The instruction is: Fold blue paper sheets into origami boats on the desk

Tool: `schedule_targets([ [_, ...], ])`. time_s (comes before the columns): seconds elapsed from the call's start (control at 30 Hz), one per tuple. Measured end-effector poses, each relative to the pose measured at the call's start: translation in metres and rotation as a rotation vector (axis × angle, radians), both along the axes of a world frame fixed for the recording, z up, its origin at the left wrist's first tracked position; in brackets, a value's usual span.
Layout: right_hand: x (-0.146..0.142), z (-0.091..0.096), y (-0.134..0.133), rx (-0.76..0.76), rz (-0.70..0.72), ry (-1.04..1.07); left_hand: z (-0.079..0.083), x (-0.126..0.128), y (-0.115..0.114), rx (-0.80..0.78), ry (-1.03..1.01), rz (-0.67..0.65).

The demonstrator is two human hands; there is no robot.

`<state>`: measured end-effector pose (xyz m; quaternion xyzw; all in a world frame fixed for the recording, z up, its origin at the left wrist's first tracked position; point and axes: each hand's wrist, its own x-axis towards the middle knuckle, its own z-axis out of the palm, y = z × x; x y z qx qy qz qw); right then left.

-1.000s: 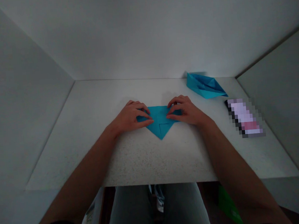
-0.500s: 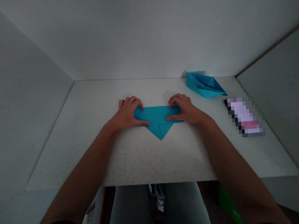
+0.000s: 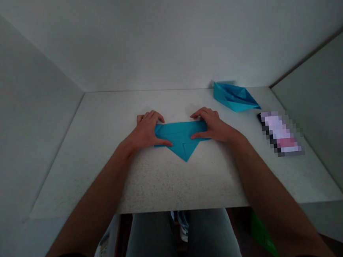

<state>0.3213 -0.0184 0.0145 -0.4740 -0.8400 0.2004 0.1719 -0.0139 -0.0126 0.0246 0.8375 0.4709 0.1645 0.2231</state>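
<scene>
A sheet of blue paper (image 3: 179, 133) lies folded flat on the table, a long band across its far part and a triangular point towards me. Across its left end rests my left hand (image 3: 148, 129), thumb pressed on the paper and fingertips curled at the far edge. My right hand (image 3: 211, 124) holds down the other end the same way, its thumb on the band. The right index finger reaches just past the far edge, apart from the paper. Both palms cover parts of the paper's ends.
A folded blue paper boat (image 3: 234, 96) stands at the back right by the wall. In front of it lies a phone (image 3: 280, 133), its screen pixelated. White walls border the white table (image 3: 176, 189) at the back and sides. Below its front edge are my legs (image 3: 156, 240).
The fingers of my right hand have lifted off the paper's far edge and stretched a little to the left. The left fingertips have shifted slightly; the paper has tilted very slightly.
</scene>
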Motion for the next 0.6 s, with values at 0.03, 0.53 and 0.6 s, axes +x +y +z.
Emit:
schedule_targets([
  [0.03, 0.0, 0.0002, -0.0003, 0.002, 0.001, -0.003, -0.0006, -0.0002, 0.0003, -0.006, -0.009, -0.001],
  [0.53, -0.0021, 0.0046, -0.0006, -0.106, 0.022, 0.111, -0.006, -0.0054, 0.0029, -0.06, -0.205, 0.024],
  [0.6, -0.0019, 0.0062, 0.0, -0.142, 0.042, 0.19, -0.0098, -0.0073, 0.0057, -0.134, -0.274, 0.022],
])
